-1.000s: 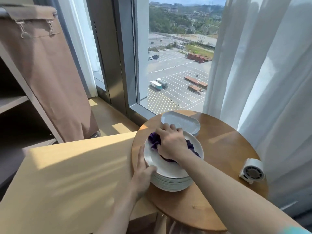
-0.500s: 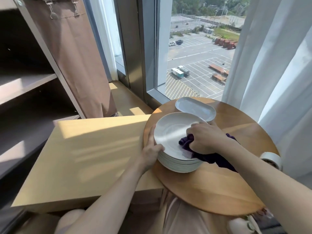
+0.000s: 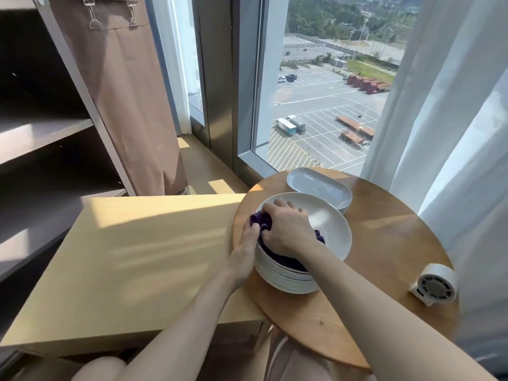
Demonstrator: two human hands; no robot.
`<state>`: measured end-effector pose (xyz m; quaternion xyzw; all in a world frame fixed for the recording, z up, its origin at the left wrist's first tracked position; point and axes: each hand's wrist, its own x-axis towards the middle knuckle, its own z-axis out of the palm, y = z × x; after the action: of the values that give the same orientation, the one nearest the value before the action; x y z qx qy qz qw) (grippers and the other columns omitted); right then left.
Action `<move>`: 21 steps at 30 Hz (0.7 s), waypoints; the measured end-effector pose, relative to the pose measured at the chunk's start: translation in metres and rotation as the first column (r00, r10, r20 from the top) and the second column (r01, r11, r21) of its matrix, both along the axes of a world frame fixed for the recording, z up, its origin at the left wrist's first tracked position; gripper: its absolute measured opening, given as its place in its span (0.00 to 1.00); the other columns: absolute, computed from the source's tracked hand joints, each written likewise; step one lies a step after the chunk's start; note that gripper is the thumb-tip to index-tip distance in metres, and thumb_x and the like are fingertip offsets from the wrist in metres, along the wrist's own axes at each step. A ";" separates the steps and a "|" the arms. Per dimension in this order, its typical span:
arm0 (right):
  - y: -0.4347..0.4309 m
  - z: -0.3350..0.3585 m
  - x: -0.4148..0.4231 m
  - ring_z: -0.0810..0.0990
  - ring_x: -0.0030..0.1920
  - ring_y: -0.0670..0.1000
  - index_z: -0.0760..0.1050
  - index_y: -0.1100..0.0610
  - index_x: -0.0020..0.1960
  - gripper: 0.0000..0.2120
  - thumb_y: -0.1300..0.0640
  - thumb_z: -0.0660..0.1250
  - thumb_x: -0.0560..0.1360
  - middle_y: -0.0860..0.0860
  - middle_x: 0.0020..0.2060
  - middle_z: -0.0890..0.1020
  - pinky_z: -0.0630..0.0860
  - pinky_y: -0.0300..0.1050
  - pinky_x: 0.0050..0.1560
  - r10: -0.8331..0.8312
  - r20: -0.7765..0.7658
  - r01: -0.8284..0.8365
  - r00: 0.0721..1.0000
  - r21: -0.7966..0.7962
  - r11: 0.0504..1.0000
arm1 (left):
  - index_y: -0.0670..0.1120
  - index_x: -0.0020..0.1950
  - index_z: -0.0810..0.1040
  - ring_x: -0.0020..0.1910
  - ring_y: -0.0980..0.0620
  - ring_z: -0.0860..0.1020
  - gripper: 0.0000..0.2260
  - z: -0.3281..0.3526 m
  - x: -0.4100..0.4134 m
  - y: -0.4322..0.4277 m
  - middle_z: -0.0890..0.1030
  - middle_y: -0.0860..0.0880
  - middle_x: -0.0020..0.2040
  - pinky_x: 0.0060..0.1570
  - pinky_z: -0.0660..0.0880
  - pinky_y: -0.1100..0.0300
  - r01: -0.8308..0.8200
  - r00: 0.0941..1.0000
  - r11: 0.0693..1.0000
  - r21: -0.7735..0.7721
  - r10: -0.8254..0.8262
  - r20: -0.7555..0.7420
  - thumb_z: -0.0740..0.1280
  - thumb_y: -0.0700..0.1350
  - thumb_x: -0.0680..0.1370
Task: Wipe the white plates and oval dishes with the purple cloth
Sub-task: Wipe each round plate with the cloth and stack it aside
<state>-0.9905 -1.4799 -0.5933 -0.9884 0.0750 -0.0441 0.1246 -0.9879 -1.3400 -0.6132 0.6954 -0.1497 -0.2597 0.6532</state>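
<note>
- The left hand [image 3: 245,247] was laid straight-fingered against the left edge of the white plates [image 3: 330,229], stacked on the tabletop [image 3: 384,243].
- The purple cloth [image 3: 259,219] was gripped by the curled right hand [image 3: 288,229] and pressed onto the top plate.
- The oval dishes [image 3: 319,188] were stacked just behind.

Stack of round white plates [image 3: 327,232] near the worktop's left edge, bunched purple cloth [image 3: 261,220] on the top plate (partly hidden), stacked white oval dishes [image 3: 319,188] just behind, at the far edge

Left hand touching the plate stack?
Touching. Head view: left hand lies against the plate stack on its left side, thumb on its rim.
</note>
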 end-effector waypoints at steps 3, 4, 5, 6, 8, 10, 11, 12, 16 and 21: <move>-0.009 -0.004 0.010 0.70 0.63 0.55 0.72 0.47 0.60 0.17 0.44 0.64 0.73 0.50 0.59 0.75 0.65 0.54 0.58 -0.049 0.038 0.050 0.998 -0.029 0.998 | 0.59 0.81 0.56 0.75 0.53 0.68 0.22 -0.008 0.005 0.001 0.70 0.55 0.75 0.76 0.65 0.45 -0.006 0.999 0.999 0.036 0.005 0.037 0.55 0.50 0.87; -0.012 -0.004 0.013 0.70 0.63 0.56 0.71 0.48 0.59 0.17 0.44 0.65 0.73 0.50 0.59 0.75 0.65 0.55 0.58 -0.078 0.051 0.080 0.996 -0.039 0.996 | 0.60 0.82 0.55 0.74 0.53 0.69 0.24 -0.011 0.007 0.002 0.71 0.57 0.74 0.75 0.65 0.45 -0.009 0.999 0.998 0.067 0.005 0.053 0.58 0.49 0.87; -0.015 -0.004 0.016 0.70 0.62 0.56 0.71 0.50 0.59 0.17 0.45 0.66 0.73 0.51 0.58 0.75 0.65 0.55 0.58 -0.106 0.066 0.109 0.992 -0.050 0.993 | 0.60 0.82 0.55 0.70 0.54 0.71 0.26 -0.013 0.008 0.002 0.72 0.58 0.70 0.74 0.67 0.47 -0.014 0.997 0.995 0.099 0.007 0.071 0.60 0.48 0.86; -0.018 -0.002 0.018 0.70 0.61 0.57 0.71 0.51 0.58 0.17 0.46 0.66 0.72 0.52 0.57 0.75 0.66 0.55 0.57 -0.122 0.076 0.127 0.990 -0.069 0.989 | 0.60 0.82 0.55 0.65 0.54 0.74 0.28 -0.015 0.009 0.002 0.74 0.58 0.65 0.71 0.69 0.48 -0.022 0.996 0.991 0.131 0.011 0.088 0.61 0.49 0.83; -0.025 0.001 0.018 0.72 0.59 0.59 0.73 0.53 0.58 0.18 0.45 0.66 0.72 0.54 0.55 0.76 0.67 0.57 0.57 -0.112 0.089 0.125 0.990 -0.158 0.979 | 0.58 0.82 0.56 0.55 0.55 0.75 0.33 -0.015 0.010 0.001 0.75 0.58 0.57 0.64 0.71 0.51 -0.041 0.992 0.983 0.181 0.019 0.121 0.59 0.50 0.76; -0.038 0.002 0.012 0.74 0.57 0.62 0.76 0.56 0.58 0.22 0.42 0.69 0.72 0.55 0.54 0.77 0.68 0.57 0.56 -0.092 0.092 0.113 0.991 -0.262 0.958 | 0.56 0.81 0.57 0.64 0.57 0.71 0.31 -0.016 0.008 -0.002 0.73 0.56 0.67 0.70 0.67 0.54 -0.062 0.988 0.982 0.181 0.035 0.154 0.58 0.46 0.78; -0.046 0.003 0.008 0.74 0.56 0.62 0.76 0.57 0.58 0.23 0.40 0.69 0.72 0.56 0.53 0.77 0.67 0.57 0.55 -0.088 0.090 0.111 0.992 -0.302 0.947 | 0.55 0.81 0.57 0.69 0.56 0.68 0.28 -0.016 0.006 -0.003 0.69 0.54 0.72 0.72 0.64 0.56 -0.078 0.985 0.982 0.175 0.049 0.165 0.58 0.43 0.80; -0.054 0.003 0.005 0.74 0.56 0.61 0.77 0.57 0.59 0.23 0.40 0.69 0.73 0.56 0.54 0.77 0.66 0.56 0.54 -0.084 0.076 0.105 0.994 -0.343 0.933 | 0.56 0.80 0.57 0.70 0.56 0.67 0.27 -0.017 0.005 -0.004 0.67 0.54 0.75 0.72 0.63 0.59 -0.093 0.983 0.981 0.172 0.064 0.172 0.57 0.41 0.82; -0.067 0.013 -0.006 0.72 0.57 0.59 0.74 0.52 0.61 0.26 0.39 0.58 0.70 0.53 0.56 0.76 0.64 0.55 0.55 -0.118 -0.073 0.082 0.990 -0.379 0.922 | 0.59 0.81 0.55 0.67 0.68 0.65 0.31 -0.017 0.003 -0.005 0.65 0.59 0.74 0.63 0.60 0.73 -0.085 0.977 0.985 0.153 0.052 0.209 0.54 0.47 0.77; -0.071 0.027 -0.025 0.69 0.54 0.56 0.69 0.47 0.51 0.14 0.43 0.58 0.68 0.50 0.49 0.71 0.63 0.56 0.57 -0.122 -0.279 0.063 0.953 -0.213 0.975 | 0.57 0.82 0.55 0.68 0.71 0.60 0.34 -0.016 0.005 -0.007 0.61 0.62 0.76 0.66 0.56 0.75 -0.075 0.978 0.987 0.139 0.045 0.205 0.53 0.48 0.74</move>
<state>-1.0151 -1.5506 -0.5659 -0.9870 0.1338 0.0882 0.0093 -0.9829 -1.3465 -0.6295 0.7683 -0.1746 -0.1783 0.5895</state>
